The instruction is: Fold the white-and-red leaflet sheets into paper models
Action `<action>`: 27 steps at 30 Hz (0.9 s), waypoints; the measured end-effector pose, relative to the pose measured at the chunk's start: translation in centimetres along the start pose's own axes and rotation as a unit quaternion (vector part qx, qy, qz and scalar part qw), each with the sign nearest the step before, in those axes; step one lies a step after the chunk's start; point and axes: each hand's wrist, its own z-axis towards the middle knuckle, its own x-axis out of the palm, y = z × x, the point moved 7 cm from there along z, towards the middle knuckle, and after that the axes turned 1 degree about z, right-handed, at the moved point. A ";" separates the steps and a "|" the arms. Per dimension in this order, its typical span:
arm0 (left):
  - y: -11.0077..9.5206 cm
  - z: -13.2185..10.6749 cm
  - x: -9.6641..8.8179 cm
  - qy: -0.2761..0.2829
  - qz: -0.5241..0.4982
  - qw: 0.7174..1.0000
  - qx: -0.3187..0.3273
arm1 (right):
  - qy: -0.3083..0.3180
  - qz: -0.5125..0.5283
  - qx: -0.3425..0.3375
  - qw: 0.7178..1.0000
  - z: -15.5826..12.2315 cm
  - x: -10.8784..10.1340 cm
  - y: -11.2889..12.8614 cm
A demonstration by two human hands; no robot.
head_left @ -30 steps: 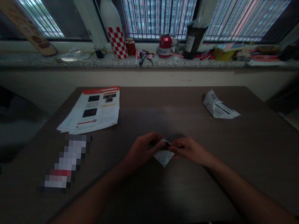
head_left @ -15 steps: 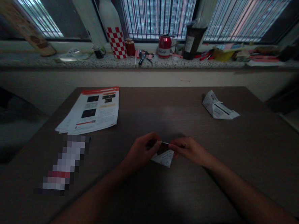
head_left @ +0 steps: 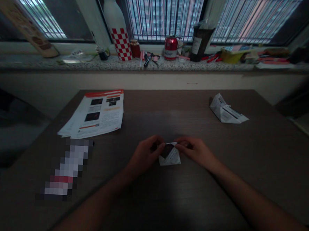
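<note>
Between my two hands, over the middle of the brown table [head_left: 149,118], is a small folded sheet of paper [head_left: 170,159], white with print and a dark patch. My left hand [head_left: 149,150] pinches its upper left edge between thumb and fingers. At the upper right corner, my right hand [head_left: 194,149] grips the paper in a pinch as well. Some fingertips are hidden behind the sheet. Farther back on the right lies a folded paper boat-like shape [head_left: 228,113], apart from both hands.
Printed sheets [head_left: 102,115] lie in a stack at the table's back left, with a pixelated item [head_left: 67,166] in front of them. Along the windowsill [head_left: 81,65] stand a red-and-white checkered bottle [head_left: 119,40], a red can [head_left: 171,48] and a dark cup [head_left: 200,43].
The folded paper has turned in my hands, so more of its printed face and upper edge shows and its lower point has risen. Both hands keep their pinch.
</note>
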 end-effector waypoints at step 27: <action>-1.7 -0.8 2.7 0.064 0.319 0.926 0.190 | 0.011 -0.399 -0.246 0.883 -0.7 1.1 2.1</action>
